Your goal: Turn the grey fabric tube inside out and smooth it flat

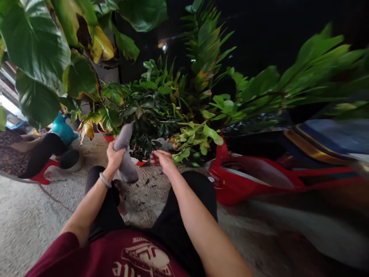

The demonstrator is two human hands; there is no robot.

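My left hand (115,157) is wrapped round the middle of a long grey stuffed plush piece (128,169). The piece is narrow at its top and wide and rounded at its lower end, and it stands tilted above the ground between my knees. My right hand (163,159) is apart from it, to its right, with the fingers curled in and pressed together. Whatever is between those fingertips, if anything, is too small to make out.
Potted plants (161,92) spread across the front, with large leaves (34,54) at upper left. An open red bag (230,188) stands by my right knee. At left, another person (20,154) sits on a red stool (44,173) beside a dark bucket (70,159) and a teal toy (63,129).
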